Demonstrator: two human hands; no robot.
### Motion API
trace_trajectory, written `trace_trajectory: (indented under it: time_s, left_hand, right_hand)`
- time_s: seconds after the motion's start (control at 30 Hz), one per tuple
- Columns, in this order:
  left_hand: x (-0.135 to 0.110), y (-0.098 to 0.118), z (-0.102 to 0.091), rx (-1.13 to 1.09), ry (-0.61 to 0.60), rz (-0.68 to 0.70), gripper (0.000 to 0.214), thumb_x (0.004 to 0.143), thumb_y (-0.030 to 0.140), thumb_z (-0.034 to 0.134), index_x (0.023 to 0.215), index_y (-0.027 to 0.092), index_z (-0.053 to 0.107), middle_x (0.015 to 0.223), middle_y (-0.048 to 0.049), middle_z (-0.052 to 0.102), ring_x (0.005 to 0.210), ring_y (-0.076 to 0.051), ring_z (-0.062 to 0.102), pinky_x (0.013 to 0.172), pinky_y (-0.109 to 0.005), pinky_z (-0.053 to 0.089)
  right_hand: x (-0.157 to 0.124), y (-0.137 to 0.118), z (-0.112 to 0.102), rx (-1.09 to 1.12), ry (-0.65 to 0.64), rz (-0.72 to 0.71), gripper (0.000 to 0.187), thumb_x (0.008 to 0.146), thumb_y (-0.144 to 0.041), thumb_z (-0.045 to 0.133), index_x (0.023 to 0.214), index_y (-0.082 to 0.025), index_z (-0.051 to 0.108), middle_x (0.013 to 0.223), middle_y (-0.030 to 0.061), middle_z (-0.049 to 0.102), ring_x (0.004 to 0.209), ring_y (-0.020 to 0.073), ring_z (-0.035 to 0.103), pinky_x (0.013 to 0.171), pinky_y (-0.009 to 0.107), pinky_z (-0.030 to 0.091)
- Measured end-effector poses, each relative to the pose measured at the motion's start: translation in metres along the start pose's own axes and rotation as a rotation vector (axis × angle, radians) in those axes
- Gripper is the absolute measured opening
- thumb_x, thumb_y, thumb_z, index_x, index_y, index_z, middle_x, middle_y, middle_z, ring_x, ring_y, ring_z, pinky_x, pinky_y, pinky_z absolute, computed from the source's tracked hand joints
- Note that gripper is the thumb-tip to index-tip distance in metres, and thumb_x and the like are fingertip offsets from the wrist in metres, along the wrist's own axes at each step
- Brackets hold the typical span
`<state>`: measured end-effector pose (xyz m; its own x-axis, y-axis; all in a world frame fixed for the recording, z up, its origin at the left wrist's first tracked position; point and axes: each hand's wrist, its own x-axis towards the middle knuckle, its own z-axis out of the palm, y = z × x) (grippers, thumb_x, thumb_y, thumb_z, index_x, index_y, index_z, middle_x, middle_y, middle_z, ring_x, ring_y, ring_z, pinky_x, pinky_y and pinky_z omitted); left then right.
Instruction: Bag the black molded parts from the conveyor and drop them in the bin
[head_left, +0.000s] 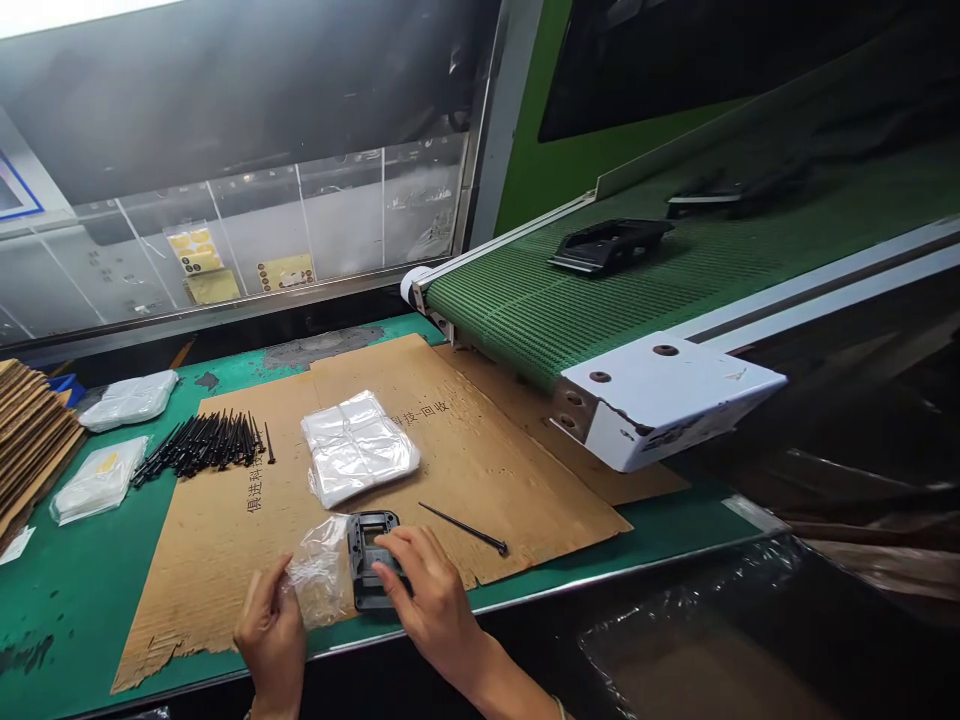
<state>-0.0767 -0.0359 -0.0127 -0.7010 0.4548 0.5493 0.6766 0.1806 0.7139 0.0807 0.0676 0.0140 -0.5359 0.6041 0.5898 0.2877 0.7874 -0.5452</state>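
Observation:
My right hand (427,590) grips a black plastic frame part (369,550) lying on the cardboard sheet (465,460) near the table's front edge. My left hand (271,625) pinches a small clear plastic bag (321,572) right beside the part, its mouth against the part's left side. A single long black pin (465,528) lies on the cardboard just right of my right hand. A stack of clear bags (358,446) sits a little farther back.
A pile of several black pins (201,444) lies at the left, with filled clear bags (129,400) and folded cardboard (30,430) beyond. A green conveyor belt (540,300) slopes in from the right carrying two black parts (609,245). A bag-lined bin (720,640) stands below right.

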Motion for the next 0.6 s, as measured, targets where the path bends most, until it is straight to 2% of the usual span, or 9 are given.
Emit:
trace_trajectory:
  time_s: [0.03,0.1,0.2,0.27,0.33,0.47,0.53,0.6]
  left_hand:
    - [0.003,-0.004,-0.002,0.053,0.044,-0.031,0.019,0.075,0.02,0.049,0.084,0.023,0.065,0.068,-0.0015,0.061,0.056,-0.016,0.055,0.052,-0.026,0.04]
    - [0.005,-0.011,-0.003,0.137,0.08,-0.018,0.019,0.076,0.021,0.048,0.085,0.021,0.065,0.067,-0.0016,0.061,0.055,-0.015,0.055,0.051,-0.025,0.04]
    - [0.001,-0.016,0.001,0.166,0.035,0.058,0.021,0.077,0.024,0.047,0.085,0.019,0.066,0.066,-0.0017,0.062,0.055,-0.015,0.057,0.051,-0.024,0.041]
    - [-0.003,-0.016,0.005,0.151,-0.02,0.06,0.022,0.078,0.026,0.047,0.085,0.018,0.066,0.067,-0.003,0.064,0.056,-0.015,0.059,0.052,-0.024,0.042]
    - [-0.005,-0.016,0.008,0.145,-0.075,0.037,0.025,0.078,0.028,0.046,0.085,0.017,0.067,0.069,-0.0048,0.066,0.057,-0.016,0.06,0.052,-0.025,0.042]
    - [-0.004,-0.011,0.012,0.139,-0.173,-0.012,0.028,0.077,0.028,0.043,0.086,0.016,0.067,0.072,-0.0077,0.067,0.062,-0.02,0.061,0.056,-0.029,0.042]
    - [-0.003,-0.004,0.013,0.123,-0.255,-0.044,0.029,0.077,0.027,0.043,0.088,0.016,0.067,0.075,-0.0085,0.067,0.066,-0.022,0.061,0.058,-0.031,0.042]
    - [-0.001,0.004,0.014,0.084,-0.37,-0.072,0.028,0.075,0.023,0.044,0.09,0.017,0.067,0.074,-0.0071,0.067,0.065,-0.021,0.06,0.058,-0.03,0.042]
  right_hand:
    - [-0.005,0.006,0.001,-0.042,0.01,0.088,0.023,0.09,-0.034,0.041,0.097,-0.017,0.055,0.085,0.0103,0.059,0.08,0.0227,0.055,0.068,0.034,0.044]
    - [-0.017,0.017,0.004,-0.145,-0.067,0.234,0.027,0.084,-0.043,0.049,0.089,-0.017,0.055,0.081,0.0104,0.059,0.077,0.0252,0.056,0.063,0.035,0.045]
    - [-0.029,0.023,0.007,-0.163,-0.219,0.318,0.024,0.084,-0.04,0.047,0.072,-0.02,0.052,0.073,0.0071,0.057,0.07,0.0235,0.055,0.058,0.033,0.042]
    - [-0.031,0.024,0.006,0.0,-0.238,0.373,0.025,0.087,-0.035,0.039,0.068,-0.02,0.048,0.068,0.0038,0.054,0.065,0.0193,0.053,0.058,0.031,0.041]
    - [-0.032,0.024,0.0,0.282,-0.218,0.507,0.028,0.087,-0.041,0.038,0.071,-0.02,0.046,0.062,-0.0015,0.046,0.054,0.0137,0.047,0.05,0.026,0.038]
    - [-0.039,0.025,-0.024,0.82,-0.16,0.816,0.044,0.073,-0.061,0.054,0.082,-0.019,0.045,0.063,-0.0076,0.036,0.039,0.0028,0.033,0.036,0.016,0.023]
    - [-0.046,0.021,-0.034,0.996,-0.242,0.837,0.048,0.068,-0.062,0.06,0.08,-0.019,0.045,0.062,-0.0081,0.038,0.036,0.0003,0.031,0.034,0.014,0.02]
    - [-0.053,0.016,-0.038,1.124,-0.402,0.809,0.048,0.066,-0.062,0.062,0.075,-0.018,0.044,0.058,-0.0078,0.042,0.034,-0.0001,0.033,0.032,0.013,0.023]
